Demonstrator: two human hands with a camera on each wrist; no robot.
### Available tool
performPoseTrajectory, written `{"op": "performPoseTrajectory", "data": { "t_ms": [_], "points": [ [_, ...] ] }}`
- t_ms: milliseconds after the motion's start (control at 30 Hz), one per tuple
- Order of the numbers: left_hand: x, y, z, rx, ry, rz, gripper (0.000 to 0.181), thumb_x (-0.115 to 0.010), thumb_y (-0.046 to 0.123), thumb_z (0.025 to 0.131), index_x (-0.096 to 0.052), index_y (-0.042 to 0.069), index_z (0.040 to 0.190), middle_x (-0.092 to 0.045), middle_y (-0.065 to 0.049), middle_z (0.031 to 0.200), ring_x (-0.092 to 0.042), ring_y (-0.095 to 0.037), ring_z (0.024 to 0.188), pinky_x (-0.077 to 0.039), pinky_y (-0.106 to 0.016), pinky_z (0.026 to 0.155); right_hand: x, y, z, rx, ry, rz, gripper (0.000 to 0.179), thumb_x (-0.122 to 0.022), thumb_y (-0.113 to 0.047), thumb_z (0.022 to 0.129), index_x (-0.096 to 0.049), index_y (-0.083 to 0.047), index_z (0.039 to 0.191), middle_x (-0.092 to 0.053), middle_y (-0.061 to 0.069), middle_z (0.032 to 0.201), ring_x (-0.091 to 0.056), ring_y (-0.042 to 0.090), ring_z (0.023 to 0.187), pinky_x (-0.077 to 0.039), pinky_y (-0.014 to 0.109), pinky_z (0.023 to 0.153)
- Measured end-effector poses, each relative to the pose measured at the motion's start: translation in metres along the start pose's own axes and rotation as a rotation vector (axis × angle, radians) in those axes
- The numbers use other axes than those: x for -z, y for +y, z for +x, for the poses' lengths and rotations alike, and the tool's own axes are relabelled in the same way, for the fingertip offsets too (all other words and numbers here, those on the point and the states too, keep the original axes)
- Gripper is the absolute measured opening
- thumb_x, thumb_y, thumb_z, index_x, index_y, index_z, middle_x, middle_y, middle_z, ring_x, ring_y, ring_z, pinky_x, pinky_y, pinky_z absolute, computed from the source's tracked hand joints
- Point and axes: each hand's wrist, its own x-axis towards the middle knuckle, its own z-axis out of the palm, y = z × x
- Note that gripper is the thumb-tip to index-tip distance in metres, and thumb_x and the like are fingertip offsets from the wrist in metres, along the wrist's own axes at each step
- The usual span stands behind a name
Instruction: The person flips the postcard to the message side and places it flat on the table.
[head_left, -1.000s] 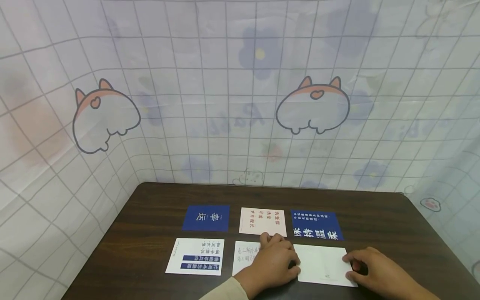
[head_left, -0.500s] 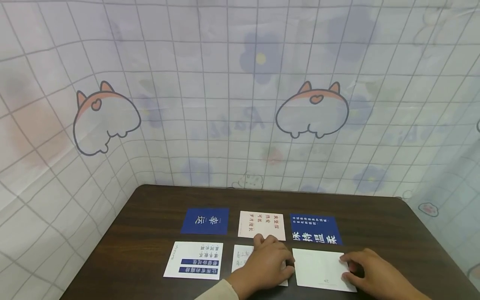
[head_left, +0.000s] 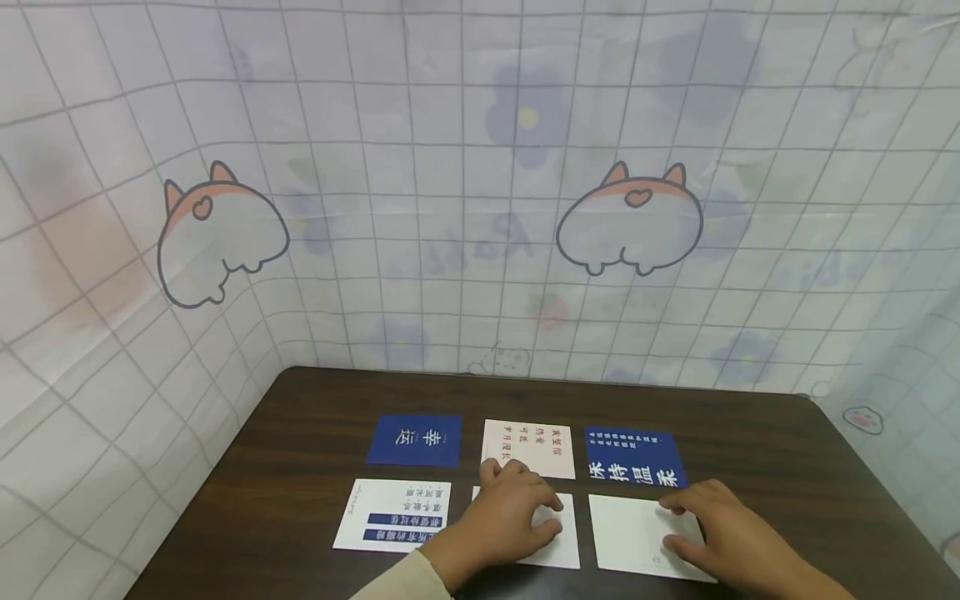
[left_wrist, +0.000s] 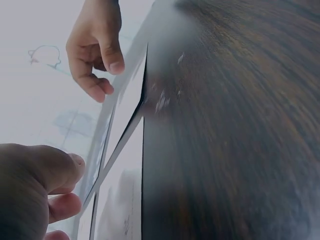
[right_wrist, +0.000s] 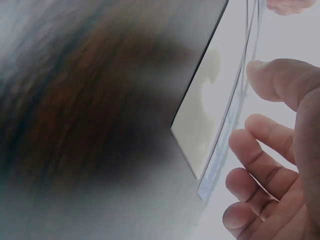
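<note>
My left hand hovers over the front middle white card, fingers loosely bent and holding nothing. It hides much of that card and overlaps the lower edge of the pink card with red writing. To its right, my right hand is above the right edge of a nearly blank white card, thumb and fingers spread apart. The right wrist view shows a gap between those fingers and the card's surface. Seen from the left wrist, both hands are raised off the cards, which lie flat.
Behind lie a navy card at the left and another navy card with white writing at the right. A white card with blue bands lies front left. All rest on a dark wood table, backed by a patterned curtain.
Both hands have lifted from the front cards. The left hand has shifted left, uncovering the middle card's right part; the right hand has moved slightly left over the blank card. The cards stay put.
</note>
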Motion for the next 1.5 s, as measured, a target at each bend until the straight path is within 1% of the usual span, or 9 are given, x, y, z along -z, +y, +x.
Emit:
{"op": "performPoseTrajectory", "data": {
  "t_ms": [133, 400, 533, 667, 833, 933, 1167, 1333, 1500],
  "points": [
    [0.004, -0.004, -0.004, 0.010, 0.001, -0.008, 0.015, -0.078, 0.036, 0.088, -0.078, 0.030, 0.101, -0.068, 0.020, 0.104, -0.050, -0.007, 0.102, -0.025, -0.051, 0.089, -0.002, -0.004, 0.004, 0.042, 0.009, 0.005, 0.039, -0.087, -0.039, 0.080, -0.072, -0.022, 0.111, -0.060, -0.018, 0.101, -0.054, 0.013, 0.099, -0.055, 0.039, 0.082],
    [0.014, -0.016, -0.014, 0.038, -0.024, -0.025, 0.019, -0.080, 0.038, 0.087, -0.078, 0.029, 0.104, -0.068, 0.019, 0.107, -0.051, -0.008, 0.105, -0.026, -0.053, 0.091, -0.006, -0.013, 0.012, 0.058, 0.006, 0.011, 0.042, -0.088, -0.039, 0.079, -0.071, -0.021, 0.113, -0.063, -0.014, 0.106, -0.055, 0.015, 0.101, -0.054, 0.040, 0.084],
    [0.021, -0.024, -0.022, 0.065, -0.030, -0.033, 0.020, -0.080, 0.037, 0.087, -0.078, 0.029, 0.105, -0.068, 0.018, 0.107, -0.051, -0.009, 0.105, -0.025, -0.052, 0.091, -0.006, -0.021, 0.019, 0.041, -0.025, 0.032, 0.043, -0.086, -0.042, 0.080, -0.071, -0.021, 0.115, -0.065, -0.012, 0.110, -0.056, 0.015, 0.103, -0.054, 0.042, 0.085],
    [0.027, -0.030, -0.030, 0.086, -0.036, -0.045, 0.021, -0.081, 0.036, 0.086, -0.078, 0.028, 0.105, -0.068, 0.017, 0.109, -0.051, -0.011, 0.107, -0.024, -0.053, 0.091, -0.008, -0.030, 0.025, 0.037, -0.055, 0.053, 0.044, -0.085, -0.043, 0.082, -0.070, -0.020, 0.116, -0.064, -0.012, 0.110, -0.056, 0.014, 0.103, -0.054, 0.041, 0.086],
    [0.031, -0.039, -0.036, 0.101, -0.034, -0.043, 0.022, -0.080, 0.036, 0.086, -0.077, 0.027, 0.106, -0.069, 0.016, 0.110, -0.051, -0.012, 0.110, -0.024, -0.054, 0.092, -0.012, -0.038, 0.030, 0.097, -0.007, 0.037, 0.044, -0.085, -0.039, 0.081, -0.070, -0.018, 0.116, -0.064, -0.010, 0.112, -0.055, 0.015, 0.105, -0.053, 0.041, 0.089],
    [0.034, -0.044, -0.039, 0.107, -0.031, -0.040, 0.022, -0.080, 0.036, 0.086, -0.078, 0.026, 0.106, -0.069, 0.016, 0.109, -0.052, -0.013, 0.111, -0.024, -0.053, 0.091, -0.012, -0.043, 0.033, 0.111, 0.008, 0.031, 0.046, -0.086, -0.039, 0.081, -0.070, -0.017, 0.118, -0.065, -0.008, 0.114, -0.054, 0.016, 0.106, -0.053, 0.042, 0.089],
    [0.041, -0.050, -0.045, 0.111, -0.021, -0.039, 0.023, -0.080, 0.034, 0.087, -0.078, 0.023, 0.107, -0.069, 0.015, 0.109, -0.052, -0.013, 0.110, -0.023, -0.052, 0.090, -0.015, -0.051, 0.038, 0.114, 0.022, 0.030, 0.048, -0.085, -0.039, 0.081, -0.070, -0.017, 0.121, -0.065, -0.006, 0.117, -0.055, 0.016, 0.110, -0.053, 0.042, 0.090],
    [0.042, -0.055, -0.048, 0.116, -0.019, -0.036, 0.024, -0.081, 0.034, 0.087, -0.078, 0.024, 0.108, -0.069, 0.014, 0.109, -0.052, -0.013, 0.109, -0.023, -0.053, 0.091, -0.018, -0.057, 0.042, 0.117, 0.030, 0.054, 0.048, -0.085, -0.038, 0.081, -0.070, -0.017, 0.121, -0.066, -0.006, 0.119, -0.055, 0.017, 0.112, -0.053, 0.042, 0.089],
    [0.042, -0.062, -0.054, 0.113, -0.023, -0.033, 0.026, -0.080, 0.035, 0.087, -0.077, 0.024, 0.110, -0.068, 0.014, 0.110, -0.053, -0.015, 0.111, -0.025, -0.053, 0.092, -0.020, -0.065, 0.048, 0.127, 0.020, 0.081, 0.049, -0.085, -0.039, 0.081, -0.070, -0.015, 0.121, -0.066, -0.004, 0.117, -0.056, 0.017, 0.110, -0.054, 0.042, 0.088]
  ]
}}
